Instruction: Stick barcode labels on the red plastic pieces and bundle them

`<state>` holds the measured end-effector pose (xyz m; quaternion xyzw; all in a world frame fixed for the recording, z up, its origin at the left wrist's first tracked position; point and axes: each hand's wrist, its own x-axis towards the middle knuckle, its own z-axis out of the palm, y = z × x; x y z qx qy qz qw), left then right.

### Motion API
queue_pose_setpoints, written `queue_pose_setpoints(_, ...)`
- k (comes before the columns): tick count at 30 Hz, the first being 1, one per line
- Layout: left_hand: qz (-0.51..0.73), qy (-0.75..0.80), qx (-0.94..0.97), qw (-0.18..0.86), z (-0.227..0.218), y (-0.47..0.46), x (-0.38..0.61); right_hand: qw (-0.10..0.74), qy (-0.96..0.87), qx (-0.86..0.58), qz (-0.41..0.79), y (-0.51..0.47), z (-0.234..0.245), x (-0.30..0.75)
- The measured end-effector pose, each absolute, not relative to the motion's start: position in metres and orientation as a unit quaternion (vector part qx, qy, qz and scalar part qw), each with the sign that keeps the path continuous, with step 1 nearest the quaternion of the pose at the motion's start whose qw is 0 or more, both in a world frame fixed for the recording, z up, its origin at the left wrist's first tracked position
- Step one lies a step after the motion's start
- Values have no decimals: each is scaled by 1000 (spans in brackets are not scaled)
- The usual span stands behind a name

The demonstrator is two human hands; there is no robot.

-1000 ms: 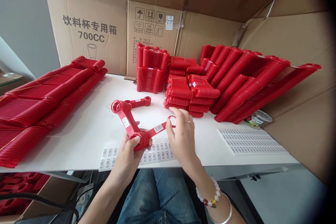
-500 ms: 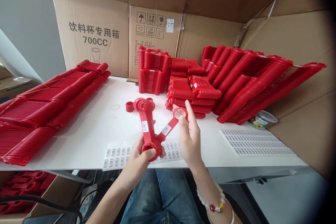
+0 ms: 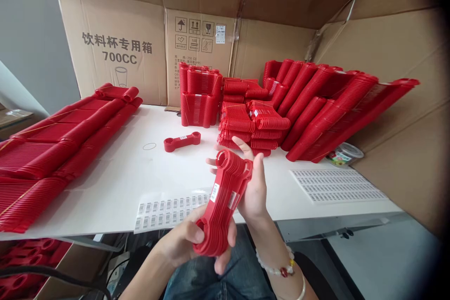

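Both my hands hold a stack of flat red plastic pieces [image 3: 225, 197] with ring ends and barcode stickers, squared together above the table's near edge. My left hand [image 3: 186, 241] grips the lower ring end, thumb hooked over it. My right hand [image 3: 251, 183] cups the upper end from the right, fingers behind the stack. One single red piece [image 3: 182, 141] lies alone on the white table [image 3: 116, 183], beyond my hands. A sheet of barcode stickers [image 3: 168, 208] lies at the table edge under the stack.
Long rows of stacked red pieces lie at the left [image 3: 59, 140] and right [image 3: 330, 103], with smaller bundles [image 3: 242, 112] in the middle back. Cardboard boxes [image 3: 119, 47] wall the table. A second sticker sheet [image 3: 333, 185], a small tin [image 3: 342, 153] and a rubber band [image 3: 149, 146] lie on the table.
The fanned-out red pieces have been swung together into one aligned stack. My right hand moved from the far ring end to cup the stack. One piece was left on the table.
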<state>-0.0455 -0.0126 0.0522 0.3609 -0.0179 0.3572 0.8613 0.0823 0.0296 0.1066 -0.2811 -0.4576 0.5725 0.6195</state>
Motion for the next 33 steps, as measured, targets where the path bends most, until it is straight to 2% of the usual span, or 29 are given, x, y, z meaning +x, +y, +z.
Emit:
queue_pose_setpoints(2,338,-97,304,885,47,-10,-42,620,-468,-230,586,32,109,87)
queue_pose_setpoints(6,285,-168,250,910,44,-9,-40,551,-496,-220,634,35,114,95)
queue_pose_setpoints(17,248,-154,242,925,39,-10,-45,470,-545,-246,649,36,121,110)
queue_pose_setpoints(21,250,-175,207,930,39,-12,-44,476,-545,-250,644,37,126,111)
queue_pose_setpoints(25,281,-166,178,929,40,-10,-46,485,-577,-287,591,39,129,113)
queue_pose_setpoints(33,380,48,139,913,46,3,-56,497,-663,-412,378,39,131,131)
